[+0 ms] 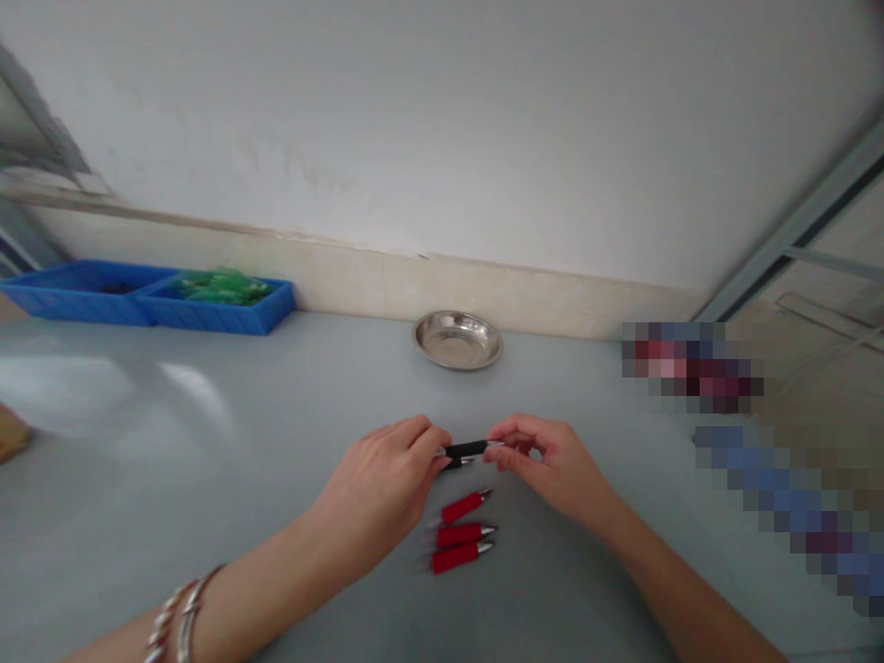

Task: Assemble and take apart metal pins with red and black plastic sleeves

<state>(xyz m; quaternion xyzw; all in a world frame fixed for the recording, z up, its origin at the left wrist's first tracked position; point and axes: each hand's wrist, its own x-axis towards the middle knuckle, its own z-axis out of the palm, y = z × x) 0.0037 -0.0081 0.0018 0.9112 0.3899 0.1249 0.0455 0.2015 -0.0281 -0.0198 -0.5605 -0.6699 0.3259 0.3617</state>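
Between my two hands, above the table, is a black pen [467, 449] with silver ends. My left hand [393, 465] is closed around its left end, and the fingertips of my right hand [542, 460] pinch its silver tip on the right. Just below it lies a second dark pen [457, 463], partly hidden by my left fingers. Nearer to me, three red pens lie in a column with silver tips pointing right: an upper red pen [464, 507], a middle red pen [461, 534] and a lower red pen [457, 557].
A shallow round metal dish [457, 363] stands near the wall. At the back left, a blue divided tray [207, 316] holds green plastic [225, 286] in one compartment and something dark in the other. A brown object [12, 433] juts in at the left edge. Blurred patches cover the right side.
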